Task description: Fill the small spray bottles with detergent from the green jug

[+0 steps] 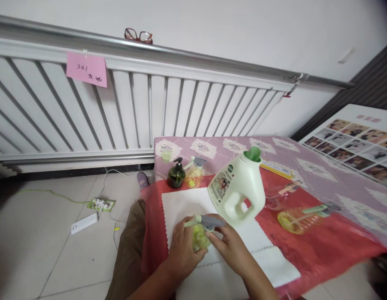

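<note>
A small yellow-green spray bottle [199, 238] with a grey and pale green trigger head stands upright over the white cloth. My left hand [184, 249] wraps round its body from the left. On the other side my right hand [226, 241] grips it near the neck, thumb just below the trigger head; its other fingers are partly hidden. Just behind my hands stands a large pale green jug [240, 187] with its mouth uncapped and a green spout inside. A dark green pump bottle [176, 175] and another spray bottle [195, 176] with an orange-yellow pattern stand beyond the cloth.
On the red sheet [331, 237] to the right lies a yellow spray bottle [298, 221], near a clear one [275, 201]. A pale green cap [166, 155] sits on the patterned tablecloth. Behind the table runs a white radiator [187, 108]. A power strip [101, 204] lies on the floor.
</note>
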`<state>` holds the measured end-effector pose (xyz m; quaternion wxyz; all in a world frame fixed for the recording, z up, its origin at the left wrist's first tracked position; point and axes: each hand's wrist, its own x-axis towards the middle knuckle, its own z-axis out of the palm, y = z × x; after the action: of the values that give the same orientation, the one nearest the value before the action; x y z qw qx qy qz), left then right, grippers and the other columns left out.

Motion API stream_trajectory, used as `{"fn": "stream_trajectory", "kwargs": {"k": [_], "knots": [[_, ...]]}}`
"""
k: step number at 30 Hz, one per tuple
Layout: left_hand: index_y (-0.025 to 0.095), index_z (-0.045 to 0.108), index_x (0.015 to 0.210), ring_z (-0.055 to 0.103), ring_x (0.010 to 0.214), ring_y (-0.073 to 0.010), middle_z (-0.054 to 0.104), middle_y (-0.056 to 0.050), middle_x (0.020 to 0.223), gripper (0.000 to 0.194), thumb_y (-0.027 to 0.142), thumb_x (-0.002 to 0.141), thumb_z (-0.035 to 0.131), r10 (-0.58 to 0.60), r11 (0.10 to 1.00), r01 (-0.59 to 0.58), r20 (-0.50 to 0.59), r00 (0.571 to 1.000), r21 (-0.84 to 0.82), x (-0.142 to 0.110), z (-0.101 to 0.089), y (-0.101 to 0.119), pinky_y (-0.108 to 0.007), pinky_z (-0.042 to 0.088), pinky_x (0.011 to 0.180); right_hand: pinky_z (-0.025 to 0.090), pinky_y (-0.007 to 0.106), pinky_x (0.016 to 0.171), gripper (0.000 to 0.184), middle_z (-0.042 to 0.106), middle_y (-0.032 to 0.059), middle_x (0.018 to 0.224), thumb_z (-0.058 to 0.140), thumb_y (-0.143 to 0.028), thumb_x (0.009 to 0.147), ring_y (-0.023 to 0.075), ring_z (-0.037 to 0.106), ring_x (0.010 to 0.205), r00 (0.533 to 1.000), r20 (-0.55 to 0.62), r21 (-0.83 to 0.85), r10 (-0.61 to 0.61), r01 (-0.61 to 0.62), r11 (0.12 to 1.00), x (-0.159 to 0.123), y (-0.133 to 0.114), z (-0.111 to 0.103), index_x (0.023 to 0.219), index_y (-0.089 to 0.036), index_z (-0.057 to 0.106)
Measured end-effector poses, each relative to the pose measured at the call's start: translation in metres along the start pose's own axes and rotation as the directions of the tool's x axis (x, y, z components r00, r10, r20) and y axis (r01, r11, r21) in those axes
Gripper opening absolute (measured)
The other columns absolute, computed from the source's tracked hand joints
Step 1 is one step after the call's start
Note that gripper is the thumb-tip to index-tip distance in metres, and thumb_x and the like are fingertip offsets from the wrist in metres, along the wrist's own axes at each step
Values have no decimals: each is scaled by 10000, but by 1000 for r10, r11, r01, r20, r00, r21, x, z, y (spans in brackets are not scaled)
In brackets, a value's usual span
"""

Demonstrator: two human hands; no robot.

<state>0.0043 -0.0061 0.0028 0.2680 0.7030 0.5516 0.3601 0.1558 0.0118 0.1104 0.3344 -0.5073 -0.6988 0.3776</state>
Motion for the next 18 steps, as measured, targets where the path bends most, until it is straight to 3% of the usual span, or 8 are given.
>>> {"fn": "stream_trajectory", "kwargs": {"k": [3,8,12,18], "knots": [[191,525,1227,503,1234,-364,556,-139,1309,608,226,643,688,-15,1000,15,7,1000,26,0,2,-1,-577,409,1058,519,415,933,235,694,76,1098,620,-320,840,251,646,1014,996,-82,31,40,-38,999,-1,0,7,1046,-243,702],[133,369,1401,427,1337,-358,488,-182,1416,824,198,633,659,21,999,-21,-10,1000,32,1,5,-5,-551,350,1121,542,360,813,256,713,28,900,675,-334,718,231,664,864,951,-250,136,183,-153,979,-1,-1,20,952,-232,651],[116,364,1420,428,1347,-348,485,-182,1431,826,220,655,656,36,999,-35,-21,999,35,1,4,-7,-528,346,1130,530,332,695,222,682,4,797,684,-363,697,213,644,757,922,-307,151,236,-197,969,-1,-3,29,860,-241,595],[117,381,1408,444,1339,-346,506,-181,1417,809,214,653,654,67,996,-65,-41,997,53,2,5,-8,-520,363,1122,527,317,651,237,667,-8,790,685,-339,687,198,642,731,901,-357,159,248,-203,966,0,-7,34,850,-256,536]]}}
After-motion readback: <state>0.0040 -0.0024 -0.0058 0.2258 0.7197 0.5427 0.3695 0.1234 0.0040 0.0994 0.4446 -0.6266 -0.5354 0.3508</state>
